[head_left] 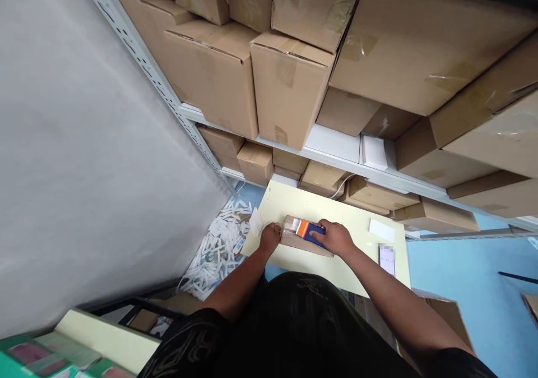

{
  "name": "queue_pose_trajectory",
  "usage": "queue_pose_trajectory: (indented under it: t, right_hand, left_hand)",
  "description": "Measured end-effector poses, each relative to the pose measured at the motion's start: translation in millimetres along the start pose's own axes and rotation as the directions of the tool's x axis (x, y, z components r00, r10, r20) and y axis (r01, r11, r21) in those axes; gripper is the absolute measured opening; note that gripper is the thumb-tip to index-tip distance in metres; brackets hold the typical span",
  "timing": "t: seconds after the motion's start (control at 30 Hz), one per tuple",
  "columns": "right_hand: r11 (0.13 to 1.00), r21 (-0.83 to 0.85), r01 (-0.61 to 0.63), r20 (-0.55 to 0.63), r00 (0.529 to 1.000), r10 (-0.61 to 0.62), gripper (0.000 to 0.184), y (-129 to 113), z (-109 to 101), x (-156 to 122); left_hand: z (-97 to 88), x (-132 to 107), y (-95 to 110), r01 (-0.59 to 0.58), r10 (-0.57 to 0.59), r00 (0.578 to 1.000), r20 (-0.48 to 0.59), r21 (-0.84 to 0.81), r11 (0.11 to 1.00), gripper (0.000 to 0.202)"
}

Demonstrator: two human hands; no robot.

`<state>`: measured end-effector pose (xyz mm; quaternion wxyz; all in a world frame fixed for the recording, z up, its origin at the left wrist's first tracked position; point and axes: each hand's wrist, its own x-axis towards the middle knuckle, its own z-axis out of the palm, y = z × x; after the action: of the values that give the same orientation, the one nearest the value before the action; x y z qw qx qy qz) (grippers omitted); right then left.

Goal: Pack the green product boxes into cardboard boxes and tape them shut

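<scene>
On the pale yellow table, a small brown cardboard box [305, 245] lies in front of me, with a shiny, tape-like patch at its left end. My left hand [270, 239] is closed at that left end, its thumb and fingers against the cardboard. Over the box's top, my right hand [337, 238] grips a flat blue-and-orange packet [313, 233] with a white end. The thumb lies across the blue part; the other fingers are partly hidden behind it. Whether the packet touches the box I cannot tell.
A phone [386, 260] and a white card [381, 230] lie on the right of the table [357, 271]. Shelves [336, 142] full of cardboard boxes rise behind it. White paper strips [214, 249] are heaped on the floor at left, beside a grey wall [105, 142].
</scene>
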<state>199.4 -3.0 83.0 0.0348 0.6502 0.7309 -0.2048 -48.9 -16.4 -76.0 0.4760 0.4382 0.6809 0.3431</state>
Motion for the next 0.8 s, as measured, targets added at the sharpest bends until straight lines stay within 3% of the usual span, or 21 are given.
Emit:
queue_pose_trajectory:
  t: [0.1,0.2,0.27,0.33,0.37,0.43,0.5,0.53,0.8]
  right_hand:
    - [0.998,-0.051,-0.022,0.052,0.998,0.025,0.042,-5,-7,0]
    - [0.997,-0.075,-0.034,0.096,0.995,0.041,0.041,-8,-12,-1]
    - [0.996,-0.083,-0.032,0.109,0.993,0.041,0.042,-10,-14,-1]
    - [0.996,-0.089,-0.024,0.111,0.993,0.034,0.043,-10,-14,0]
    - [0.995,-0.092,-0.022,0.109,0.994,0.032,0.043,-10,-13,1]
    - [0.995,-0.095,-0.023,0.109,0.994,0.033,0.044,-11,-13,3]
    - [0.996,-0.089,-0.025,0.118,0.992,0.035,0.045,-11,-14,5]
    - [0.996,-0.084,-0.024,0.124,0.992,0.034,0.045,-11,-14,7]
    - [1.000,0.010,0.003,0.154,0.988,-0.005,0.044,0,-22,15]
  left_hand:
    - [2.3,6,0,0.006,-0.008,1.000,0.012,0.175,0.985,0.034]
    - [-8.0,7,4,-0.009,-0.001,0.999,0.033,0.297,0.955,0.026]
    - [-17.6,1,10,-0.060,0.047,0.998,0.048,0.337,0.939,0.023]
    - [-23.9,-9,18,-0.195,0.175,0.981,0.086,0.365,0.911,0.034]
    - [-24.8,-15,22,-0.307,0.277,0.952,0.132,0.387,0.869,0.042]
    - [-21.6,-27,26,-0.556,0.481,0.831,0.280,0.436,0.708,0.060]
    - [-14.4,-35,27,-0.709,0.574,0.704,0.420,0.475,0.522,0.078]
    - [-10.6,-37,26,-0.730,0.576,0.679,0.455,0.496,0.469,0.084]
    - [-7.9,-32,22,-0.724,0.562,0.668,0.488,0.600,0.340,0.095]
